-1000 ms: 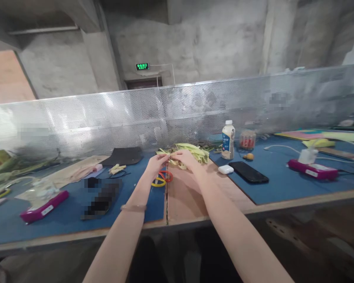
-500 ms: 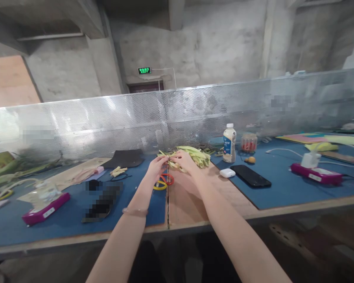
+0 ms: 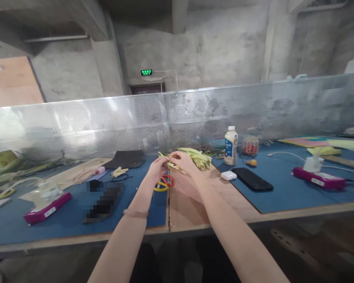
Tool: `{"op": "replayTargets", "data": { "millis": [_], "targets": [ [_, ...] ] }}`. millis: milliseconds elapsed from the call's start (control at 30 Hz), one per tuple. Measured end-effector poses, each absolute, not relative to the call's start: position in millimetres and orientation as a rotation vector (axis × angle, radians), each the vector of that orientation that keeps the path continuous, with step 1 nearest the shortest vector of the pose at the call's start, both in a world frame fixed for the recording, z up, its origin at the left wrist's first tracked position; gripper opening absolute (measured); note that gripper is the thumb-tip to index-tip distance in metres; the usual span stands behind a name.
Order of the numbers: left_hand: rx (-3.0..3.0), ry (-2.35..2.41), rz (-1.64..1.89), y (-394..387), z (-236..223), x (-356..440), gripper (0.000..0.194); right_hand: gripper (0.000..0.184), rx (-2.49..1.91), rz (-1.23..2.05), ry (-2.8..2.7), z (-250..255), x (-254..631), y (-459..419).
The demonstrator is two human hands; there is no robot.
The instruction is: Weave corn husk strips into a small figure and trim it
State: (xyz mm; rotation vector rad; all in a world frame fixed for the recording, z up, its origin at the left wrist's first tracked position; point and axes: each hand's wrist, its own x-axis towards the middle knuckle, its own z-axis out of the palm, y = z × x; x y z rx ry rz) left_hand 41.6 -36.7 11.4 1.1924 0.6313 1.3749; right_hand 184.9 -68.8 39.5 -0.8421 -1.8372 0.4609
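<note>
In the head view, the left hand (image 3: 157, 167) and the right hand (image 3: 183, 162) are working close together at the middle of the frame, their fingertips nearly meeting. Both hands are pinching at the left end of a bunch of pale green leaves (image 3: 198, 158); the piece between the fingertips is too small to make out clearly. The leaves are lying on a bare wooden board (image 3: 188, 204), mostly behind and to the right of the right hand. A bracelet (image 3: 135, 213) is circling the left wrist. Just below the left hand, a red loop (image 3: 171, 181) and a yellow loop (image 3: 161, 189) are lying beside each other.

Right of the middle, a bottle (image 3: 231, 147) is standing upright near a clear jar (image 3: 250, 146) with red marks or contents. In front of them, a white case (image 3: 228, 175) is resting beside a black phone (image 3: 253, 179), and a small tan object (image 3: 251, 163) is lying behind the phone. A purple power strip (image 3: 318, 178) is sitting at the right of the frame, with a white plug on top.

At the lower left, another purple power strip (image 3: 48, 208) is lying on the blue mat (image 3: 73, 218). A dark sheet (image 3: 125, 158) is lying left of the hands, near some pale scraps (image 3: 118, 172). A perforated metal panel (image 3: 120, 122) is standing across the back.
</note>
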Motion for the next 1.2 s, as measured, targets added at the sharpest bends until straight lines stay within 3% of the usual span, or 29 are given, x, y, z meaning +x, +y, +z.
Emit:
{"op": "replayTargets", "data": {
  "millis": [1200],
  "targets": [
    [1.278, 0.581, 1.324, -36.1, 8.5, 41.6, 0.024, 0.020, -0.895, 0.639, -1.756, 32.7, 188.1, -58.5]
  ]
}}
